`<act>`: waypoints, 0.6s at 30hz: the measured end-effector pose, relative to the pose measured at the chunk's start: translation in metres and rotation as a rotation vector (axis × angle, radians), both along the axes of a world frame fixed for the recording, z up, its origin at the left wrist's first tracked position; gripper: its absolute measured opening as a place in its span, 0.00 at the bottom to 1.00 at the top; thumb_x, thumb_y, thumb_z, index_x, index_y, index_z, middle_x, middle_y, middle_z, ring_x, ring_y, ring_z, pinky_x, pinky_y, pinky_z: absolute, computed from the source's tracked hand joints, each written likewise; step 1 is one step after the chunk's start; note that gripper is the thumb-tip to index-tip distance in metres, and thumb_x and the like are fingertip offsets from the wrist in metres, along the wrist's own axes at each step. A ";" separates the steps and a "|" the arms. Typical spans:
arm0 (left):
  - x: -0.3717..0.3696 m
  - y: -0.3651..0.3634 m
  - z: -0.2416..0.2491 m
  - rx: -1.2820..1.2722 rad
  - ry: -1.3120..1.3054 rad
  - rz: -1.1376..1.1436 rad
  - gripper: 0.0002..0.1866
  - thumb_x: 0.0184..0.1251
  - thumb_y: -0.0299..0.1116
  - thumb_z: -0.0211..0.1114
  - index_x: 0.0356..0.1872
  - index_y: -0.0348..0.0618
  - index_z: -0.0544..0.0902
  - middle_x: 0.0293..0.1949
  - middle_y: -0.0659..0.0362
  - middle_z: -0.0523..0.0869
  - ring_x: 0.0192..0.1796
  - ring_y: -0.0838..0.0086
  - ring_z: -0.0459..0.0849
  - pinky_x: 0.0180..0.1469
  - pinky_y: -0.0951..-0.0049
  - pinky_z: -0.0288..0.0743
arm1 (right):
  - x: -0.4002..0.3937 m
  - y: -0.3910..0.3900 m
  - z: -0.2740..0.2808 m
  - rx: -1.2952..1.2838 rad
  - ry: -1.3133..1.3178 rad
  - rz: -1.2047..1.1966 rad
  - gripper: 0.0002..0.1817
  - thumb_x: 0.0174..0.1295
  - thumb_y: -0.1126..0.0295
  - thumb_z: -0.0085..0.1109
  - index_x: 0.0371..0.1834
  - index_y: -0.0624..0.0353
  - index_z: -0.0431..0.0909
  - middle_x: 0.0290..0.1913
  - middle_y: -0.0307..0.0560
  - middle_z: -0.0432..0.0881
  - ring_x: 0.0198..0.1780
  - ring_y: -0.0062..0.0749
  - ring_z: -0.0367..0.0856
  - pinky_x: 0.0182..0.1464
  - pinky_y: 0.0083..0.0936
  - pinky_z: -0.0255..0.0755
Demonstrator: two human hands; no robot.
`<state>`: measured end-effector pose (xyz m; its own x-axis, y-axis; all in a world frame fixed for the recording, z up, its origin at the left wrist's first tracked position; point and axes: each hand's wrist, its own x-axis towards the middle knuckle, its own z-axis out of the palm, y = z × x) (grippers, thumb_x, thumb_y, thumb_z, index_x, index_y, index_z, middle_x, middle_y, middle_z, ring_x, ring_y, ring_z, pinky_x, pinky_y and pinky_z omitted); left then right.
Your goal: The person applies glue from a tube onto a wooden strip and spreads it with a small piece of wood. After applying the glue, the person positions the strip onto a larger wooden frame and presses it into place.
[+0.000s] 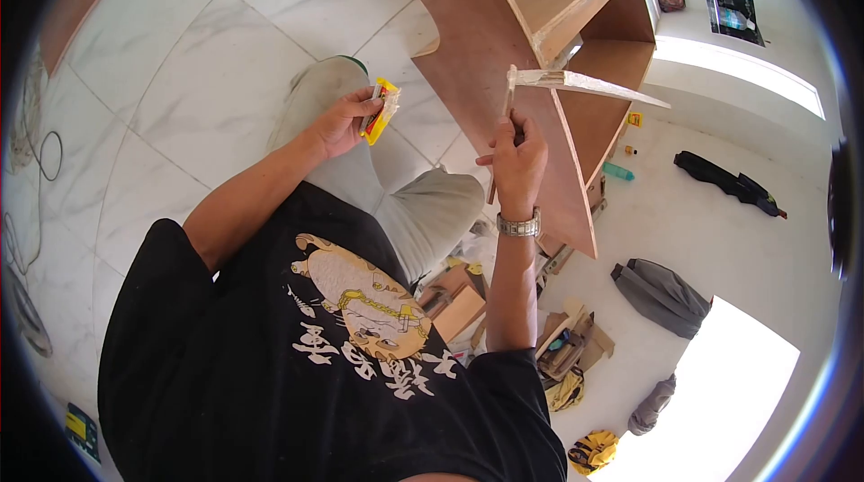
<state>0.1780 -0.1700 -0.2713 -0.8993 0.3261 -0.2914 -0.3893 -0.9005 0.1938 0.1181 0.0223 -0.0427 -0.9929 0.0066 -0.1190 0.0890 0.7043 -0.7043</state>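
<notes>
My left hand (346,125) is closed around a small flat yellow-and-red piece (382,113) with whitish paste smeared along its edge. It is held above my knee. My right hand (518,165), with a metal watch on its wrist, grips the thin wooden handle of a tool (510,97). A long, pale, paste-smeared part (589,86) extends from the handle's top to the right and tapers to a point. Both overlap the brown plywood shelf unit (490,32) in this view; the exact kind of tool I cannot tell.
Cardboard and wood scraps (576,347) lie beyond my right forearm. A teal bottle (618,171) is near the shelf unit. Dark clothing (729,183) and grey clothing (661,296) are at the right. Pale marble-look tiles (180,77) cover the floor; a cable (54,162) is at the left.
</notes>
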 end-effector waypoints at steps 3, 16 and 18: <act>0.000 -0.001 0.002 -0.007 -0.007 -0.004 0.13 0.76 0.31 0.63 0.58 0.44 0.79 0.45 0.65 0.86 0.46 0.81 0.85 0.51 0.77 0.78 | -0.003 0.002 0.013 -0.002 0.057 -0.042 0.16 0.73 0.69 0.54 0.54 0.73 0.80 0.27 0.44 0.78 0.21 0.22 0.79 0.20 0.20 0.79; 0.001 0.000 -0.003 0.018 -0.010 0.016 0.11 0.77 0.30 0.62 0.56 0.44 0.80 0.45 0.64 0.87 0.46 0.80 0.87 0.51 0.77 0.80 | -0.010 0.026 0.045 0.004 0.033 0.039 0.15 0.75 0.69 0.54 0.53 0.71 0.82 0.29 0.43 0.80 0.23 0.19 0.77 0.22 0.19 0.77; 0.001 0.000 -0.003 0.012 -0.004 0.016 0.11 0.76 0.30 0.62 0.56 0.44 0.80 0.45 0.64 0.88 0.46 0.80 0.87 0.51 0.77 0.80 | -0.009 0.026 0.047 -0.008 0.111 0.046 0.14 0.76 0.69 0.54 0.51 0.70 0.83 0.30 0.43 0.81 0.24 0.19 0.77 0.24 0.18 0.78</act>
